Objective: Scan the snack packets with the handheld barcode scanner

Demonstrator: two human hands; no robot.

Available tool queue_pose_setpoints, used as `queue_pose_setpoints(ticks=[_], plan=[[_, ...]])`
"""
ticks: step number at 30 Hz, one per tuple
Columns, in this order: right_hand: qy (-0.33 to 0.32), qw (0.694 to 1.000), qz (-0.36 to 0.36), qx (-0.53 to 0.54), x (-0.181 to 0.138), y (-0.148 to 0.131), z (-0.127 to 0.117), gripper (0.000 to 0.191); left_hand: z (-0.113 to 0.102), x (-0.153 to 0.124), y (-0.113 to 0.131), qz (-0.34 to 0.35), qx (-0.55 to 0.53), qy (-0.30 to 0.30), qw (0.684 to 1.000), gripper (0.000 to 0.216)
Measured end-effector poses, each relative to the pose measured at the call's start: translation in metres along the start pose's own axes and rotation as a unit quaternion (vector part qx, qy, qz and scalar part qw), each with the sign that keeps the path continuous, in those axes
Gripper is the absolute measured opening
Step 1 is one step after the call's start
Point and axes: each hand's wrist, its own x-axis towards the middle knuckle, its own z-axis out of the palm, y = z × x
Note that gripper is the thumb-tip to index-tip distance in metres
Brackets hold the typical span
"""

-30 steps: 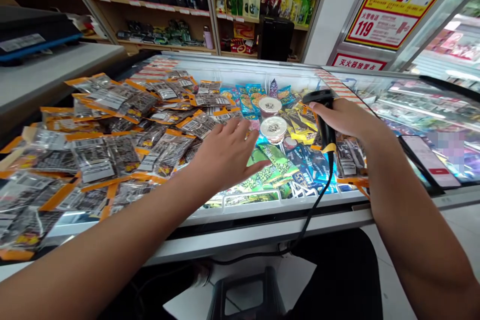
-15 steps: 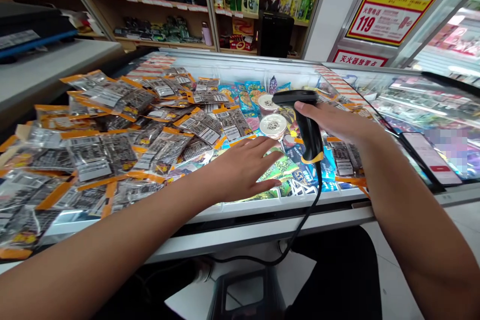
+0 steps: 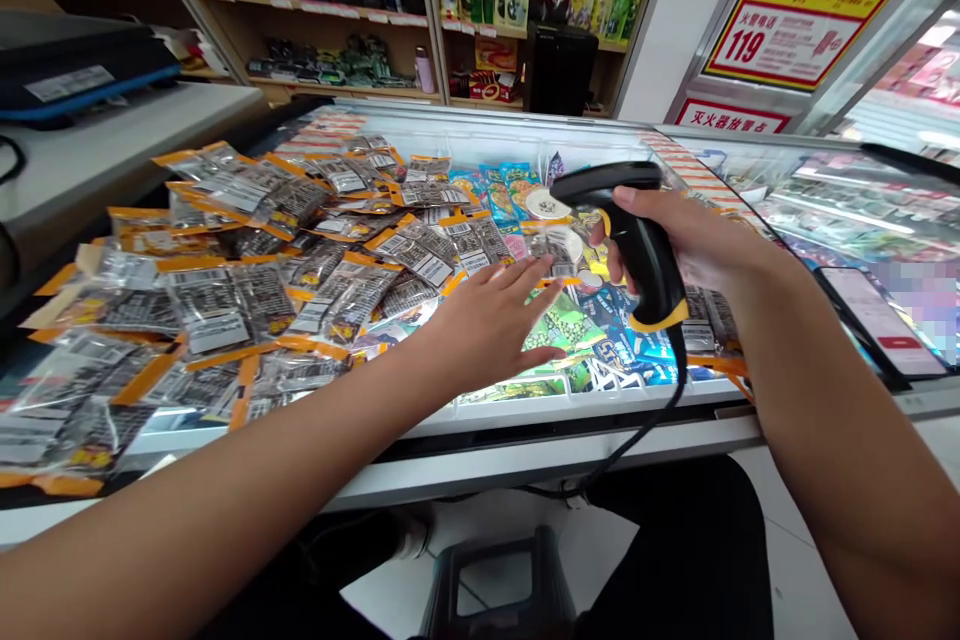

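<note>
My right hand (image 3: pixel 694 240) is wrapped round the handle of a black and yellow barcode scanner (image 3: pixel 634 240) whose cord hangs down over the freezer's front edge. The scanner's head points left above the glass. My left hand (image 3: pixel 487 320) lies flat with fingers spread on the freezer lid, and its fingertips touch a small orange-edged snack packet (image 3: pixel 551 255) just below the scanner's head. Many clear packets with orange edges and barcode labels (image 3: pixel 225 290) cover the lid to the left of that hand.
The glass-topped chest freezer (image 3: pixel 570 410) holds coloured ice-cream packs under the lid. A phone (image 3: pixel 881 320) lies on the glass at right. A white counter (image 3: pixel 97 150) stands at left, shelves of goods at the back, and a black stool (image 3: pixel 495 585) below.
My right hand has swung the scanner leftward and nearer. My left hand has slid along the glass and now touches a small packet under the scanner's head.
</note>
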Motion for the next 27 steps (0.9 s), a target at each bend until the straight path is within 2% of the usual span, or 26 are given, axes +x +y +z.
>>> queue_pose_setpoints(ticks=[3, 7, 16, 27], plan=[[-0.037, 0.999, 0.039, -0.008, 0.002, 0.0039, -0.0024, 0.049, 0.0001, -0.001, -0.0032, -0.042, 0.02, 0.006, 0.999, 0.088], [-0.072, 0.994, 0.075, -0.037, 0.001, 0.0034, -0.002, 0.047, 0.0009, -0.0013, -0.0054, -0.055, 0.038, 0.008, 0.998, 0.093], [-0.092, 0.991, 0.094, -0.015, 0.0023, 0.0043, -0.004, 0.05, 0.0029, -0.0005, -0.0049, -0.065, 0.042, 0.004, 0.997, 0.096], [-0.072, 0.994, 0.079, -0.016, 0.002, 0.0071, -0.0044, 0.049, 0.0023, 0.0014, -0.0064, -0.084, 0.047, -0.001, 0.995, 0.095]])
